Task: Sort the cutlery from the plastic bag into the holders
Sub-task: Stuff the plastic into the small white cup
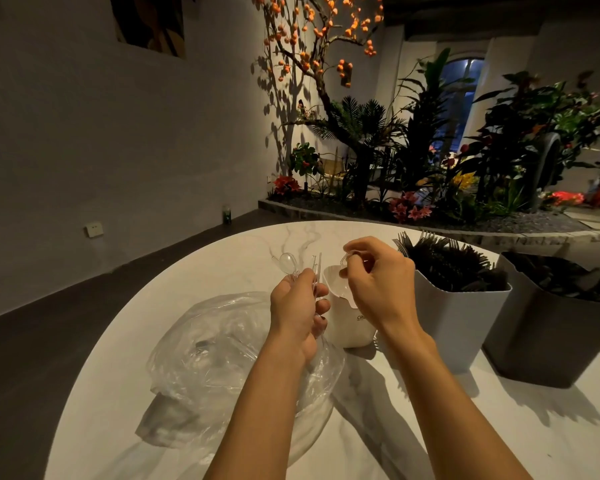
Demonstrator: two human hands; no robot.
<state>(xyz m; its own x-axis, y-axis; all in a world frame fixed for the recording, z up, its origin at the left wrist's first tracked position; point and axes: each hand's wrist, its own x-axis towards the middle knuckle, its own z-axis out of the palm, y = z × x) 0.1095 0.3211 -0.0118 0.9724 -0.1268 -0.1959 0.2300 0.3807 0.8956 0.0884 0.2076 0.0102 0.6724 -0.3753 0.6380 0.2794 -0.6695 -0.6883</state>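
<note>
Hands: two are seen, both raised above the table (pixel 222 258).
Left hand (pixel 297 311): a bunch of clear plastic cutlery (pixel 303 271) is gripped in curled fingers; one spoon bowl and several thin handles are fanned out above the fist. An exact count of the bunch cannot be made.
Right hand (pixel 374 275): one clear utensil (pixel 346 259) is pinched between thumb and fingertips, directly above the mouth of the white holder (pixel 347 323). Its type cannot be told.
Holders: three are counted, in a row from centre to right. The white holder is the smallest and stands just beside the left hand; the light grey holder (pixel 461 327) is packed with black forks (pixel 444 261); the dark grey holder (pixel 548 337) is filled with dark cutlery (pixel 568 275), type unclear.
Plastic bag (pixel 219 358): one, clear and crumpled, is laid on the table under the left forearm.
Obstructions: the white holder's right side is partly hidden by the right wrist.
Surroundings: a bed of plants (pixel 430 161) and a tree with orange fruit (pixel 312 46) are placed beyond the table.
</note>
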